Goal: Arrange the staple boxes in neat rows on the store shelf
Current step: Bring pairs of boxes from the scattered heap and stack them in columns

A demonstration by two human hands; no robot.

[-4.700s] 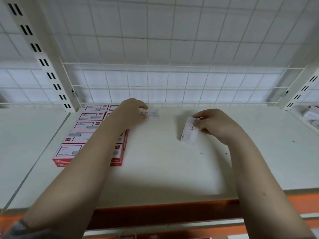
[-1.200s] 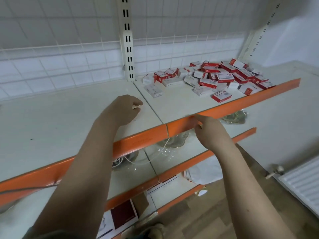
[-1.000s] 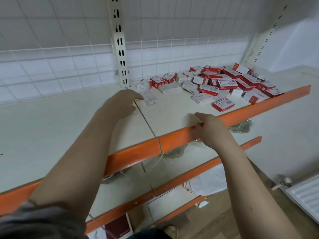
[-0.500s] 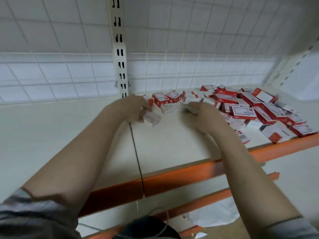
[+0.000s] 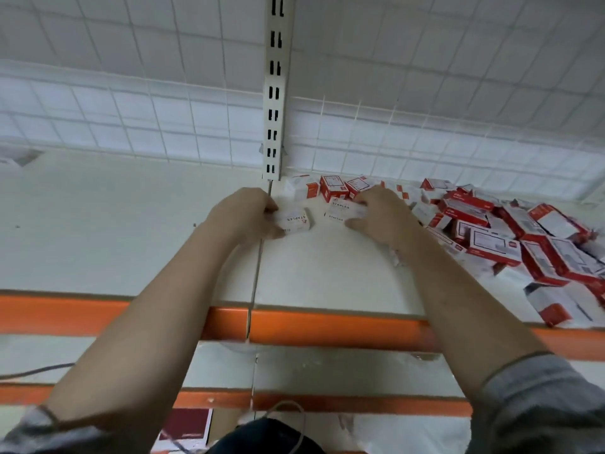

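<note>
Here both arms reach across the orange front edge (image 5: pixel 343 332) of the white shelf (image 5: pixel 320 273), towards the back near the slotted upright (image 5: pixel 274 93). The left hand (image 5: pixel 244 214) is curled round a white box (image 5: pixel 294 219) printed STAPLES, gripping it by its left end with fingers above and thumb below; the box sits just right of the seam between the two shelf boards, and whether it rests on the board or is lifted a little I cannot tell. The right hand (image 5: pixel 379 214) grips a second white box (image 5: pixel 343 209), also marked STAPLES, fingers over its far edge and thumb under its near side. The two boxes lie close together, side by side, not touching.

Behind them, against the wire grid back (image 5: pixel 425 132), stand a few red boxes (image 5: pixel 334 188), some upright and some tilted. To the right a loose heap of red and white boxes (image 5: pixel 510 240) spreads over the shelf as far as its front edge, lying at all angles and overlapping each other. The left board of the shelf carries only a few dark specks.

Below, a lower shelf with a second orange edge (image 5: pixel 327 401) shows, with a dark red card (image 5: pixel 188 424) beneath it. Grey sleeves (image 5: pixel 540 404) are pushed up both forearms.
</note>
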